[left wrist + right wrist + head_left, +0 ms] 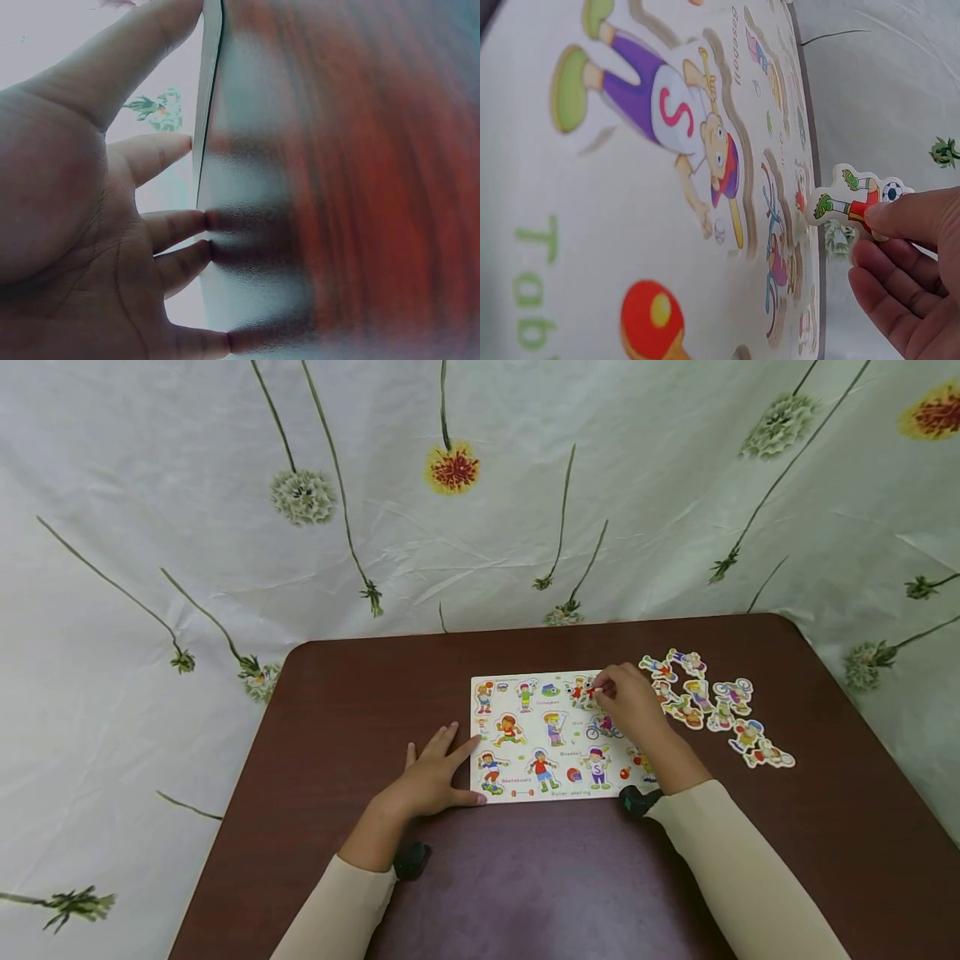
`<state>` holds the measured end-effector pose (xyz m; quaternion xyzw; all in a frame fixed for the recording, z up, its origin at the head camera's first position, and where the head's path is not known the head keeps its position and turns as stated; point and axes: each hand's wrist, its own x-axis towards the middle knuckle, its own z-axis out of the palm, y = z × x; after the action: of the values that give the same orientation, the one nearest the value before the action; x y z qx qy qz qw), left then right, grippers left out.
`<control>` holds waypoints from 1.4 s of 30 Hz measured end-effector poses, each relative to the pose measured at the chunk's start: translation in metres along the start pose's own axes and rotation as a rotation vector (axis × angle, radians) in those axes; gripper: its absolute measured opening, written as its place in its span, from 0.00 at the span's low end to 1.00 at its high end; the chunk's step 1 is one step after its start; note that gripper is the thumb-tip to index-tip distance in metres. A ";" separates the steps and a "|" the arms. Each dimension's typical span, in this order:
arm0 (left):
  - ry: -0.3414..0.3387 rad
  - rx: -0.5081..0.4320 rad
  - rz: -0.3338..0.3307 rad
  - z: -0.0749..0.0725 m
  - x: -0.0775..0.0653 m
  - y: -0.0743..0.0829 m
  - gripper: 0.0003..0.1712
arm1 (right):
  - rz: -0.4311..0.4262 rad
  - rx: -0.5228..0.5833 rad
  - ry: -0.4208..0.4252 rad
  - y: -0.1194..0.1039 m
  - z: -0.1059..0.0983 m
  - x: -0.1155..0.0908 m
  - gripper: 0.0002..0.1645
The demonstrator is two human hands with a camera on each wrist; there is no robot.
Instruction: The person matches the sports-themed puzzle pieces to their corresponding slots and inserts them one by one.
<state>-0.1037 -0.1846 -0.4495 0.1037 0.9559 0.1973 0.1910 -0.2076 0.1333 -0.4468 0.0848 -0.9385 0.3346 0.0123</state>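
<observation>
A white puzzle board (534, 728) printed with children playing sports lies on the table. My left hand (429, 781) is spread at its left side, thumb and index fingertips right at the edge. In the left wrist view, the straight fingers reach down to the table top beside the board's edge (208, 97). My right hand (633, 703) is over the board's upper right corner. Between thumb and fingers it pinches a soccer player puzzle piece (861, 204) with a red outfit and a ball. A baseball player piece (667, 109) shows on the board nearer the right wrist camera.
Several loose sports-figure pieces (697, 693) lie scattered right of the board, some overlapping. The dark brown table (375, 710) has rounded far corners. Behind it hangs a white cloth (495, 552) with flower prints.
</observation>
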 end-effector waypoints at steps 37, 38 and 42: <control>0.000 0.014 0.024 0.002 0.000 -0.001 0.54 | -0.009 -0.119 -0.165 -0.003 0.025 0.028 0.05; -0.001 0.014 0.023 0.002 0.000 -0.001 0.54 | -0.008 -0.118 -0.167 -0.003 0.026 0.028 0.05; -0.004 0.014 0.013 0.002 0.000 -0.001 0.54 | -0.005 -0.098 -0.176 -0.001 0.027 0.030 0.05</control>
<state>-0.1030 -0.1852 -0.4516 0.1114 0.9562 0.1917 0.1909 -0.2361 0.1111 -0.4649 0.1154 -0.9510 0.2794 -0.0654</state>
